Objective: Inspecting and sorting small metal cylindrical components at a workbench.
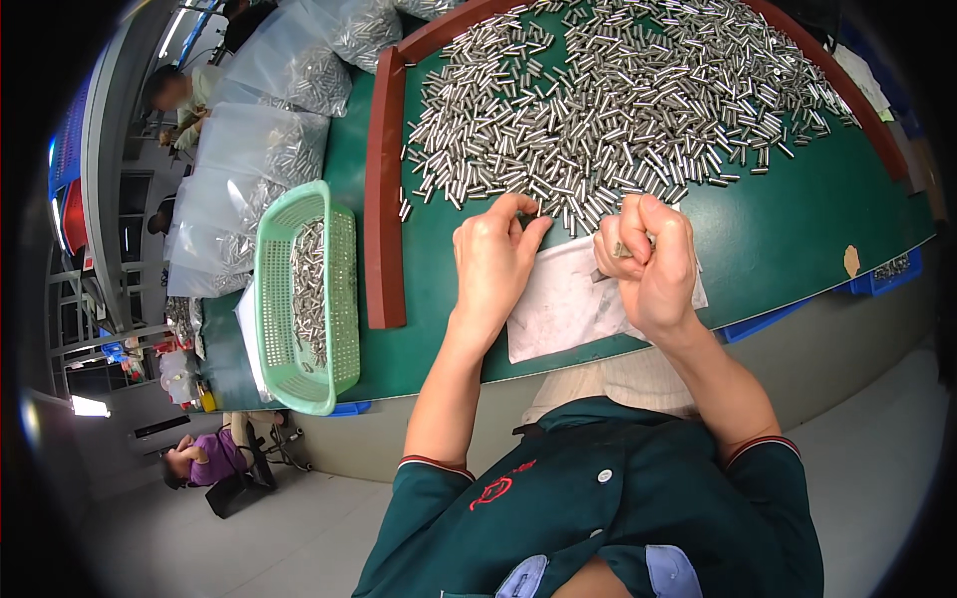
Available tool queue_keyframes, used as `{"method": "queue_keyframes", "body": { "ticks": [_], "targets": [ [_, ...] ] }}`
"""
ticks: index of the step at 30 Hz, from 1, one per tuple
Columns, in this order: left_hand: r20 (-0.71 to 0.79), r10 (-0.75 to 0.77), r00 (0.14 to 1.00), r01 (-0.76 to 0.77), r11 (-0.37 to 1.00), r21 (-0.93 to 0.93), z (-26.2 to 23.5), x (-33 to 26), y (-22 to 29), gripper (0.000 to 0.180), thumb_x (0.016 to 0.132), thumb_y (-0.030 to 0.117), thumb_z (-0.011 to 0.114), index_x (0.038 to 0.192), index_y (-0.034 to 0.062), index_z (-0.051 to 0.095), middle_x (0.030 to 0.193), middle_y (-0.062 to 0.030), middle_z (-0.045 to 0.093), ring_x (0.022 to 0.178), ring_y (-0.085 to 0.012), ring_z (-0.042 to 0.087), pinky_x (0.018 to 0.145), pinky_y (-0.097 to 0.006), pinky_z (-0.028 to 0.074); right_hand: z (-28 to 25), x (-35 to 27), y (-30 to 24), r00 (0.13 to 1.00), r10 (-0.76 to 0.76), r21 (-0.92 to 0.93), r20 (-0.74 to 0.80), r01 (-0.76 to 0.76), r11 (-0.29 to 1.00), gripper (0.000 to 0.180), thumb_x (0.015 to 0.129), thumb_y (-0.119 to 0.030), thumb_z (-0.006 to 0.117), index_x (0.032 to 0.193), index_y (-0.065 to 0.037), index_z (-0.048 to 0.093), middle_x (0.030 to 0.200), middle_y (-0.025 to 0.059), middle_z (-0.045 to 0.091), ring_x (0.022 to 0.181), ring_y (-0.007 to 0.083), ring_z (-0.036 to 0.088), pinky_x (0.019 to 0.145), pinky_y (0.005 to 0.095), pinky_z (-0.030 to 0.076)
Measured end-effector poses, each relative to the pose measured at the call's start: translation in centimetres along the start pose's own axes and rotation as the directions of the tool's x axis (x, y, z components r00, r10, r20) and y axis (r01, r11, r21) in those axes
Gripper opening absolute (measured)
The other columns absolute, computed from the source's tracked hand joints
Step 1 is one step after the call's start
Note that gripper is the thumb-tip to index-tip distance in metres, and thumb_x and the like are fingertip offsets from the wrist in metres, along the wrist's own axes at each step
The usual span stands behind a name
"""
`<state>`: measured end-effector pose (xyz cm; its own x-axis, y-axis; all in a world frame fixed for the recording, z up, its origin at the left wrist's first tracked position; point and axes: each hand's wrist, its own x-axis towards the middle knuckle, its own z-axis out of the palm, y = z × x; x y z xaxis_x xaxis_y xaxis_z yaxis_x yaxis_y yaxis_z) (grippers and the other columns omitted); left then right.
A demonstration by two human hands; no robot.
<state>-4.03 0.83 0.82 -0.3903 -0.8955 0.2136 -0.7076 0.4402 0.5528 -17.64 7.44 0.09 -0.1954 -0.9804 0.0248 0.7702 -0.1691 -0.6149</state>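
A wide heap of short, shiny metal pins covers the far part of the green tabletop. At the heap's near edge my left hand has its thumb and index finger closed around what looks like a single metal pin. My right hand is curled into a fist just to the right, and ends of metal pins show between its fingers. How many it holds is hidden. Below both hands lies a smudged white cloth or sheet.
A red-brown wooden rail bounds the heap on the left. Beyond it stands a green plastic basket with more pins inside. Clear bags of pins line the far left. Blue bins sit at the right edge. A seated person is at lower left.
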Motion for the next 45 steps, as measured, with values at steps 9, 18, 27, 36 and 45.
{"method": "queue_keyframes", "body": {
  "ticks": [9, 18, 27, 36, 45],
  "targets": [
    [0.048, -0.103, 0.994, 0.111, 0.971, -0.210, -0.6, -1.4, -0.2, 0.005, 0.072, 0.003, 0.060, 0.072, -0.0015, 0.058, 0.046, -0.0008, 0.040, 0.042, -0.0058, 0.037, 0.042, -0.023, 0.030, 0.0, -0.1, 0.1, 1.000, -0.010, 0.010, -0.007, 0.010, 1.000, 0.036, 0.087, -0.016, 0.031, 0.052, -0.009, 0.027, 0.050, -0.0022, 0.025, 0.046, 0.0058, 0.023, 0.040, 0.0208, 0.019],
    [0.193, -0.227, 0.955, 0.289, 0.857, -0.426, -1.0, -4.4, 0.3, 0.009, 0.074, 0.004, 0.062, 0.080, -0.0024, 0.061, 0.052, 0.0056, 0.039, 0.050, -0.0017, 0.034, 0.044, -0.019, 0.028, 0.1, 0.0, 0.1, 1.000, -0.030, -0.093, -0.002, 0.030, 0.995, 0.037, 0.087, -0.024, 0.030, 0.053, -0.011, 0.026, 0.043, -0.0025, 0.024, 0.039, 0.0065, 0.017, 0.040, 0.0235, 0.017],
    [0.173, -0.158, 0.972, 0.213, 0.904, -0.370, -0.8, -4.8, 0.8, 0.007, 0.074, 0.004, 0.062, 0.079, -0.0019, 0.061, 0.051, 0.0050, 0.039, 0.048, -0.0022, 0.033, 0.042, -0.020, 0.028, 0.0, 0.0, 0.1, 1.000, -0.026, -0.043, -0.003, 0.026, 0.999, 0.032, 0.084, -0.014, 0.031, 0.053, -0.009, 0.026, 0.050, -0.0027, 0.026, 0.044, 0.0045, 0.022, 0.039, 0.0209, 0.017],
    [0.564, 0.027, 0.825, 0.549, -0.276, -0.789, -1.3, -4.4, -0.6, 0.004, 0.080, 0.006, 0.055, 0.082, 0.0057, 0.050, 0.077, -0.0093, 0.051, 0.048, -0.0035, 0.027, 0.044, -0.017, 0.024, 0.0, -0.1, 0.1, 1.000, -0.014, -0.013, -0.003, 0.014, 1.000, 0.032, 0.084, -0.013, 0.032, 0.053, -0.009, 0.026, 0.050, -0.0022, 0.025, 0.044, 0.0054, 0.021, 0.039, 0.0213, 0.016],
    [0.465, -0.135, 0.875, 0.458, -0.081, -0.885, -0.2, -4.3, -0.7, 0.010, 0.084, 0.002, 0.050, 0.093, 0.0025, 0.054, 0.083, -0.0107, 0.058, 0.048, -0.0029, 0.029, 0.044, -0.017, 0.026, 0.0, -0.1, 0.2, 1.000, -0.010, 0.007, -0.010, 0.010, 1.000, 0.036, 0.087, -0.018, 0.033, 0.052, -0.009, 0.027, 0.049, -0.0025, 0.025, 0.043, 0.0059, 0.021, 0.040, 0.0217, 0.017]
  ]
}}
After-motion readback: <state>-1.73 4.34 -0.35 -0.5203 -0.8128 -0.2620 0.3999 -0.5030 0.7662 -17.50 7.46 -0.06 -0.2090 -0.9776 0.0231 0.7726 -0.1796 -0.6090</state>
